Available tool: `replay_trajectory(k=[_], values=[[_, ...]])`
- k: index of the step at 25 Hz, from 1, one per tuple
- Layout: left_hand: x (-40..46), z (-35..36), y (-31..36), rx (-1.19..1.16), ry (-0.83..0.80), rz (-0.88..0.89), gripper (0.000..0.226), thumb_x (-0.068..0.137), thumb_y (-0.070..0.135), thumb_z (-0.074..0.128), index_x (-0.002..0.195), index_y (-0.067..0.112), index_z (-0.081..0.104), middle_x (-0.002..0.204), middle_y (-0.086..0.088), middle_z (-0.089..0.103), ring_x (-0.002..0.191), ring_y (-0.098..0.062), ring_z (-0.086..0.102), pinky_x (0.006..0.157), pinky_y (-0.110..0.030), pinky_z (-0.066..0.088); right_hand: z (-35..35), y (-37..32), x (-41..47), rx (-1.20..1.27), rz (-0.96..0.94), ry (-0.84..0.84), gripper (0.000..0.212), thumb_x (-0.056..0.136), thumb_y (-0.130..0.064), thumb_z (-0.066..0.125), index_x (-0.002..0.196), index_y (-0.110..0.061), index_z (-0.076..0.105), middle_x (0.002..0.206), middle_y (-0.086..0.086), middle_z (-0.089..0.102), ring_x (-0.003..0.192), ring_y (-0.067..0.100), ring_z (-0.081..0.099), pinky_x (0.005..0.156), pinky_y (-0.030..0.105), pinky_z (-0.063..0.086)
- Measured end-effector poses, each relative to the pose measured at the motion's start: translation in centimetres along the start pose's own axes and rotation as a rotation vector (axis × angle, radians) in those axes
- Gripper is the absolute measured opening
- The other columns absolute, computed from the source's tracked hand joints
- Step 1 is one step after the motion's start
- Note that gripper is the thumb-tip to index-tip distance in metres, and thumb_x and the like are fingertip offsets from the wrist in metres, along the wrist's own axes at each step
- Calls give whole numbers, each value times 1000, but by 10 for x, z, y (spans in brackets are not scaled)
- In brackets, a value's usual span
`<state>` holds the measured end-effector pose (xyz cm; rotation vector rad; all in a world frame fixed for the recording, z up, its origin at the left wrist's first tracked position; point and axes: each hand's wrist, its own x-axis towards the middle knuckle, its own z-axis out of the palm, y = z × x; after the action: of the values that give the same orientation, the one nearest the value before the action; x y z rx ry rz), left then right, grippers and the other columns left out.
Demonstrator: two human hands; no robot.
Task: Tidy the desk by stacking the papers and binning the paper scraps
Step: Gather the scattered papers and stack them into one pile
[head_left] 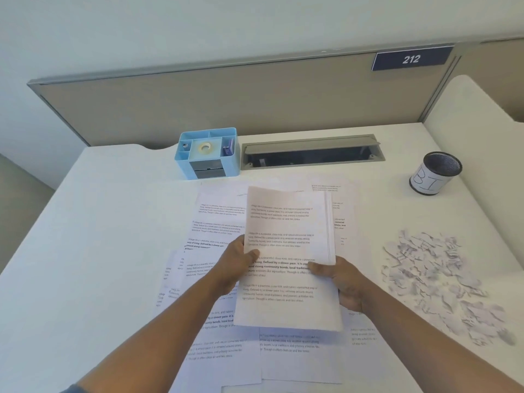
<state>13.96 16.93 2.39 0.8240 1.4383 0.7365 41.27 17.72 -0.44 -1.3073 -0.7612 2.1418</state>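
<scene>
Printed paper stack [286, 251] lifted above loose sheets [215, 231]; torn scraps [436, 279] heaped right.

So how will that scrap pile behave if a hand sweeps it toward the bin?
The scraps look small, torn and loosely heaped, so they'd probably scatter rather than slide together. They seem very light and may flutter. The bin looks small and light, so it might tip if nudged.
</scene>
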Motion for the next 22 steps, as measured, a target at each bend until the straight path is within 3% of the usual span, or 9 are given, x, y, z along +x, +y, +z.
replay_trajectory(k=[2,5,7,11,16,22], values=[[1,2,-5,26,-1,-37,26,104,8,60,129,16,60,120,-3,77,109,-26,74,96,-50,59,-5,3,1,-61,-15,47,36,91,-13,75,126,-7,70,121,15,75,110,35,73,94,53,58],[2,1,-11,100,119,-74,22,100,17,69,120,16,61,100,1,80,92,-17,77,79,-35,60,-17,-2,5,-52,-18,120,34,92,-12,74,125,-5,69,119,16,76,110,37,73,99,59,54],[3,-6,-17,327,288,-55,27,96,23,72,121,19,61,111,4,71,102,-17,68,77,-28,52,-24,-7,8,-35,-25,166,33,91,-10,74,124,-4,70,118,17,76,109,39,72,100,60,54],[0,-31,-33,746,498,-249,69,80,41,82,139,28,49,140,0,44,128,-28,43,87,-42,51,-31,-7,15,2,-23,210,28,90,-7,74,118,-4,72,115,17,77,102,37,75,88,53,59],[-13,-59,-47,796,532,-430,105,62,61,88,148,31,35,139,-4,37,129,-32,39,101,-51,41,-26,0,23,-28,13,224,28,92,-6,73,119,-4,71,115,17,77,106,40,73,95,59,56],[-25,-68,-63,676,546,-409,120,59,46,98,153,26,25,144,-8,29,132,-33,36,82,-44,43,-12,3,28,-41,21,190,30,92,-3,72,122,-2,70,115,17,76,107,41,72,95,59,56]])
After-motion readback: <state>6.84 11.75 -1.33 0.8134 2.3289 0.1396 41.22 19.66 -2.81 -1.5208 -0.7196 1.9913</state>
